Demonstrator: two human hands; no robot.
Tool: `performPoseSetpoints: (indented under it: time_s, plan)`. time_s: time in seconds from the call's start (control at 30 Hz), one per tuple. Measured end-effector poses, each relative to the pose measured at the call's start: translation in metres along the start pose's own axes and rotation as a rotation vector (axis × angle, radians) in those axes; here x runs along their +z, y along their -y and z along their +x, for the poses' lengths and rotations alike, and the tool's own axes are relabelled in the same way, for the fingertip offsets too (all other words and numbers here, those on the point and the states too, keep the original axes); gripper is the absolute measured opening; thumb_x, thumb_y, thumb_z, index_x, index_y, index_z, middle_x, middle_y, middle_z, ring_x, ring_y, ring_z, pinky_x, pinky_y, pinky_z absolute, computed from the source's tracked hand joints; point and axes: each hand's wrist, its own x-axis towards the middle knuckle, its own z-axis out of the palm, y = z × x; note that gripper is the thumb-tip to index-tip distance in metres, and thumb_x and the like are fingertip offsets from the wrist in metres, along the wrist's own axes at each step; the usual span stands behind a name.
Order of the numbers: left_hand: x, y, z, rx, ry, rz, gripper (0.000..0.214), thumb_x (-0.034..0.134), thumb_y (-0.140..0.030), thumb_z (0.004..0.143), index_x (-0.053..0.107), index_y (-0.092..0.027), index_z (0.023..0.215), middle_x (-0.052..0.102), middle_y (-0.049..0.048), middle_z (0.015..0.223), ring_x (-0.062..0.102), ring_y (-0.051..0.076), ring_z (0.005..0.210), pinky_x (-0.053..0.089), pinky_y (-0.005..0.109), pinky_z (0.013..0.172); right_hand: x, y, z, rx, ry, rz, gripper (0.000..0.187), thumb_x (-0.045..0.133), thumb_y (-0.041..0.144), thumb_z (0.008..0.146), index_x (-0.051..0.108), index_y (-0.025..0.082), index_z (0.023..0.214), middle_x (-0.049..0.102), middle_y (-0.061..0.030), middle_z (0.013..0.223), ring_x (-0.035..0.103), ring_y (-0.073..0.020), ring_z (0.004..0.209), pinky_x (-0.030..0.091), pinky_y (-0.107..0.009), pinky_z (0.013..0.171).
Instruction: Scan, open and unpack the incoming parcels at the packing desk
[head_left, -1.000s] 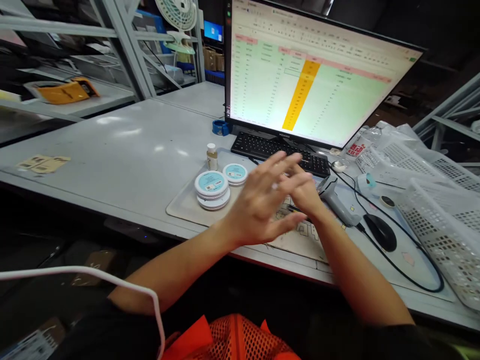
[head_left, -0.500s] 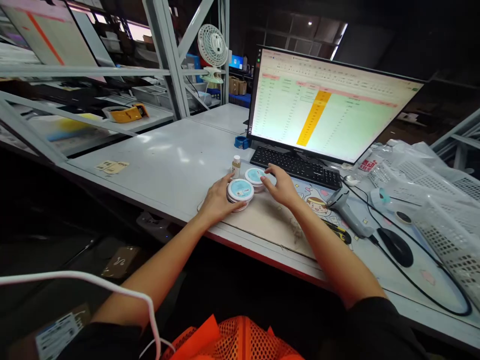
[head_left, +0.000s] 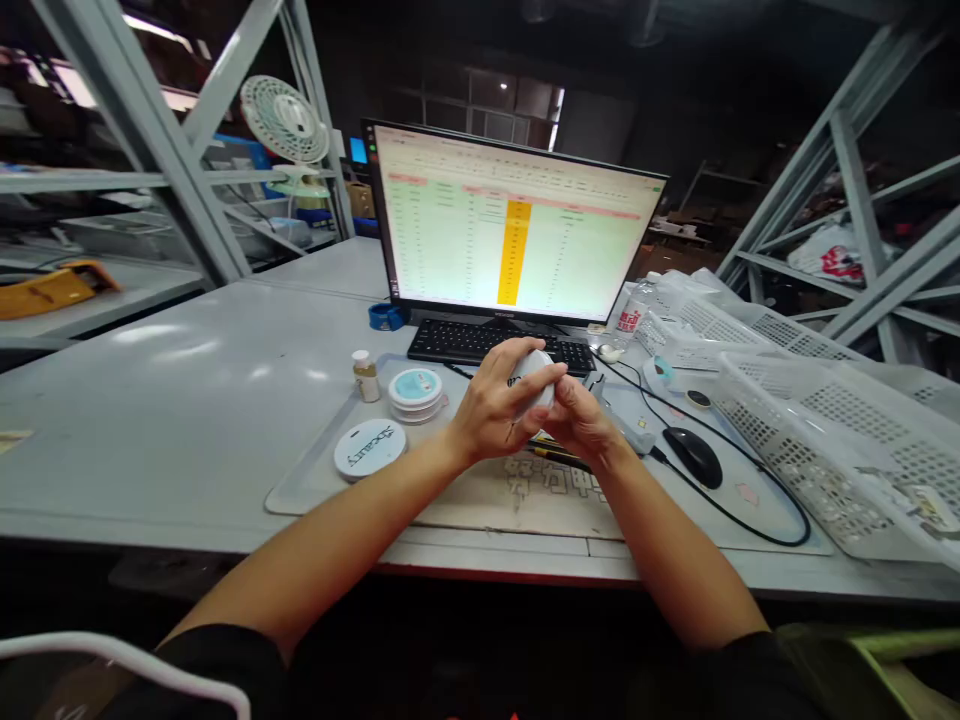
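Lower left of centre, a loose white lid (head_left: 369, 448) lies print-up on the mat; beside it a stack of round tins (head_left: 415, 394); at centre the left hand (head_left: 491, 412) and right hand (head_left: 574, 420) both clasp a white round tin (head_left: 534, 380) above the mat, fingers wrapped tight; an uneven grip could drop it onto the pens; its label is hidden.
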Motion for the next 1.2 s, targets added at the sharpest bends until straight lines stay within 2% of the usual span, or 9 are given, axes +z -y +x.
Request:
performPoseSetpoints:
  time_s: [0.17,0.27,0.33,0.43,0.53,0.7,0.9,1.1,1.2]
  plan:
    - [0.037,0.004,-0.002,-0.822,-0.085,-0.404,0.048,0.04,-0.058,0.11,0.065,-0.019,0.123,0.071,0.014,0.123,0.068,0.028,0.115,0.056,0.047,0.105,-0.016,-0.014,-0.004,-0.255,-0.102,-0.508,0.081,0.087,0.054,0.087,0.051,0.033,0.156,0.053,-0.0139,0.159,0.056,-0.0329,0.145,0.056,-0.054,0.117]
    - [0.032,0.02,-0.008,-1.322,-0.091,-0.742,0.055,0.043,-0.069,0.105,0.063,-0.019,0.114,0.072,0.0121,0.109,0.071,0.025,0.095,0.062,0.039,0.082,-0.011,-0.016,-0.009,-0.426,-0.062,-0.904,0.062,0.076,0.04,0.096,0.055,0.036,0.154,0.046,-0.0115,0.165,0.04,-0.0334,0.159,0.037,-0.062,0.132]
    - [0.016,0.032,-0.011,-1.457,-0.101,-0.836,0.049,0.048,-0.068,0.103,0.06,-0.022,0.119,0.071,0.0095,0.106,0.07,0.023,0.087,0.06,0.034,0.069,-0.008,-0.011,-0.013,-0.455,-0.088,-0.949,0.058,0.074,0.038,0.096,0.058,0.037,0.152,0.045,-0.0093,0.167,0.037,-0.0342,0.16,0.032,-0.062,0.134]
    - [-0.008,0.037,-0.011,-1.289,-0.137,-0.795,0.036,0.052,-0.057,0.104,0.057,-0.029,0.126,0.07,0.0083,0.124,0.07,0.022,0.091,0.061,0.033,0.066,-0.009,0.0,-0.015,-0.272,-0.169,-0.596,0.076,0.071,0.064,0.092,0.049,0.034,0.159,0.051,-0.0128,0.163,0.053,-0.0386,0.147,0.054,-0.061,0.117]
    - [-0.017,0.025,-0.008,-0.949,-0.04,-0.613,0.03,0.048,-0.051,0.106,0.064,-0.026,0.109,0.066,0.0098,0.141,0.069,0.026,0.115,0.063,0.043,0.096,-0.011,0.004,-0.014,-0.01,-0.157,-0.2,0.093,0.042,0.087,0.091,0.046,0.025,0.16,0.062,-0.0179,0.151,0.064,-0.0406,0.129,0.064,-0.06,0.095]
    - [-0.014,0.007,-0.01,-0.53,0.194,-0.127,0.033,0.073,-0.055,0.097,0.069,-0.023,0.1,0.062,0.0126,0.145,0.054,0.033,0.14,0.044,0.055,0.124,-0.008,-0.012,-0.01,0.077,-0.171,-0.012,0.075,0.059,0.074,0.088,0.061,0.023,0.143,0.071,-0.0132,0.133,0.07,-0.033,0.113,0.065,-0.05,0.091]
    - [-0.016,0.014,-0.014,-0.454,0.393,-0.004,0.015,0.061,-0.031,0.102,0.073,-0.023,0.099,0.065,0.0111,0.145,0.053,0.035,0.139,0.045,0.059,0.119,-0.014,-0.02,-0.008,0.054,-0.241,-0.17,0.067,0.081,0.064,0.084,0.063,0.028,0.138,0.071,-0.008,0.136,0.072,-0.0284,0.113,0.068,-0.042,0.085]
    - [-0.019,0.031,-0.012,-0.613,0.192,-0.291,0.025,0.059,-0.043,0.1,0.066,-0.021,0.093,0.069,0.0122,0.128,0.065,0.027,0.122,0.053,0.043,0.11,-0.024,-0.011,-0.007,0.082,-0.357,-0.152,0.088,0.046,0.096,0.087,0.066,0.023,0.131,0.077,-0.0122,0.116,0.074,-0.0316,0.097,0.068,-0.045,0.07]
    - [-0.018,0.033,-0.012,-0.612,0.153,-0.256,0.022,0.059,-0.041,0.099,0.066,-0.021,0.092,0.069,0.0115,0.127,0.065,0.027,0.12,0.053,0.043,0.109,-0.023,-0.011,-0.007,0.079,-0.352,-0.156,0.092,0.046,0.101,0.085,0.066,0.024,0.133,0.077,-0.0108,0.111,0.074,-0.029,0.089,0.068,-0.043,0.067]
